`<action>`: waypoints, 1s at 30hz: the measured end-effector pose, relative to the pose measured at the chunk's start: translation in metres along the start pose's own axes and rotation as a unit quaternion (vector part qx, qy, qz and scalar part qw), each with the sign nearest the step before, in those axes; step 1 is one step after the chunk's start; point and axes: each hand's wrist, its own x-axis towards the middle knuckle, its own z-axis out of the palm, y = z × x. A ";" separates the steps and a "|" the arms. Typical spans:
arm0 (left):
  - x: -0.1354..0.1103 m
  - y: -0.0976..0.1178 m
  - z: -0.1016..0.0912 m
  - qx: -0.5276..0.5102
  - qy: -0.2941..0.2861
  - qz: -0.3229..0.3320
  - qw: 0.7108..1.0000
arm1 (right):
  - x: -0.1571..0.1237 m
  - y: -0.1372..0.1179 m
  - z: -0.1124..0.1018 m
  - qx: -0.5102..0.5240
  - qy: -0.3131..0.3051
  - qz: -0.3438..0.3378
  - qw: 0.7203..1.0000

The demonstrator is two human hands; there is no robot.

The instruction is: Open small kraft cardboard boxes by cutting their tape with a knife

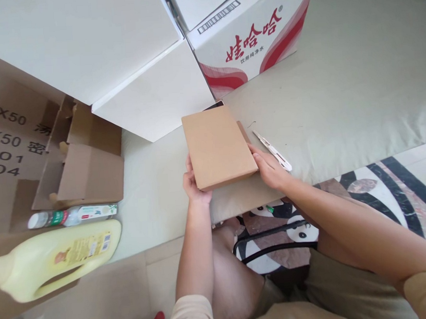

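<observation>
A plain brown cardboard box (219,147) is held between my two hands, just above the pale cloth surface. My left hand (195,183) grips its near left corner, the fingers curled against the side and partly hidden. On the other side, my right hand (269,166) presses against the near right edge; some of its fingers are out of sight behind the box. A white utility knife (273,151) lies on the cloth just right of my right hand. Behind the box, the corner of a dark flat object (214,104) peeks out; its kind is unclear.
Large white boxes (154,91) and a red-and-white water carton (253,46) stand at the back. On the left are an opened cardboard box (91,171), a small clear bottle (74,215) and a yellow jug (63,255). Panda-patterned fabric (275,228) shows below the cloth's edge.
</observation>
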 end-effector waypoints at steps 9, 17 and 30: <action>0.001 0.000 -0.003 0.017 -0.002 0.000 1.000 | 0.000 -0.003 -0.003 0.005 -0.010 -0.010 1.000; 0.001 -0.001 -0.001 0.014 0.006 0.008 1.000 | 0.000 -0.003 -0.002 0.010 -0.013 -0.014 1.000; 0.000 -0.002 0.001 0.003 0.008 0.011 1.000 | 0.000 -0.001 -0.002 -0.006 -0.011 -0.015 1.000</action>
